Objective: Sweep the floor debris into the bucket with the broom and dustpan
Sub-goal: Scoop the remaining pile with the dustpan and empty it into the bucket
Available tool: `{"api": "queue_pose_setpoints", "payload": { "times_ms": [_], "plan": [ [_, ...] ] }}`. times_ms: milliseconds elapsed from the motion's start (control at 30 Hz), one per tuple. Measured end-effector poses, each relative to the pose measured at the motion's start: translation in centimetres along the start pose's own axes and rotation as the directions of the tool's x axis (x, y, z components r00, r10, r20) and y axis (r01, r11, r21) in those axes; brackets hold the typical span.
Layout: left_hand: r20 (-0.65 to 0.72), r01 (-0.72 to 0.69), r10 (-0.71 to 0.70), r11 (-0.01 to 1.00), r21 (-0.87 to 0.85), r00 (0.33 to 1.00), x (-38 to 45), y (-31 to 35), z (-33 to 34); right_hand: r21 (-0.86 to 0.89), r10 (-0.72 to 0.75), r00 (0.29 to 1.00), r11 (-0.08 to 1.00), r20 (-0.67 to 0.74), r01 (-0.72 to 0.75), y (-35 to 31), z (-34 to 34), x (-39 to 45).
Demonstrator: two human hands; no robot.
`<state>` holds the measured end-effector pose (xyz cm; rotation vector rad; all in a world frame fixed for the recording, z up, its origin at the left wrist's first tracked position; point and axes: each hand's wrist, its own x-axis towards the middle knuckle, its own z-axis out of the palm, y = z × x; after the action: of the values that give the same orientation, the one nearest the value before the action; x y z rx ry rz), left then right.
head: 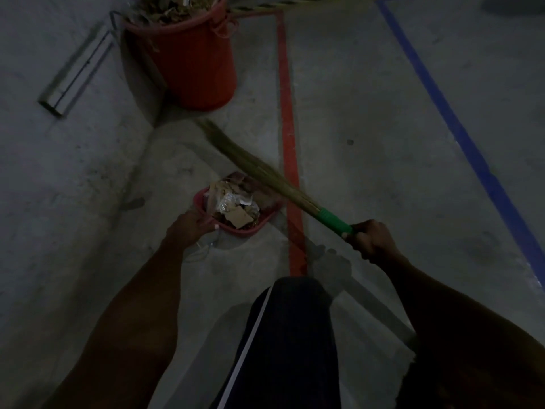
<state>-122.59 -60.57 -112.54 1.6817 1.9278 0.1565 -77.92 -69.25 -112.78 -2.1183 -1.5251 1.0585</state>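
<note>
A red dustpan [267,217] sits low over the concrete floor in the middle of the head view, heaped with debris [236,206]: dry leaves, cardboard scraps and clear plastic. My left hand [190,228] grips its near left edge. My right hand [370,239] grips the green-wrapped handle of a grass broom [250,163]. The bristles slant up and left across the pan's far side, their tip on the floor near the wall corner. A red bucket [194,63], brim-full of dry leaves, stands at the top centre against the wall.
A grey wall [59,172] fills the left side. A metal bar [76,73] shows against it at the upper left. A red floor line [287,128] runs past the bucket and a blue line [460,128] lies further right. My dark trouser leg [289,343] fills the bottom centre.
</note>
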Motion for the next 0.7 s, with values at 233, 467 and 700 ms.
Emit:
{"api": "queue_pose_setpoints", "payload": {
  "times_ms": [233,467,700],
  "plan": [
    [-0.029,-0.010,0.011,1.000,0.002,1.000,-1.2,0.0,0.0,0.122,0.071,0.994,0.991,-0.086,-0.060,-1.5,0.9,0.1],
    [-0.031,0.013,-0.013,1.000,-0.006,0.999,-2.2,-1.5,-0.2,0.061,0.125,0.992,0.991,-0.031,-0.123,-1.4,2.1,-0.4],
    [-0.075,0.002,-0.006,0.998,-0.062,0.997,-3.4,-1.0,1.3,0.133,0.121,0.989,0.982,0.089,-0.132,-2.0,4.0,-1.7]
  ]
}}
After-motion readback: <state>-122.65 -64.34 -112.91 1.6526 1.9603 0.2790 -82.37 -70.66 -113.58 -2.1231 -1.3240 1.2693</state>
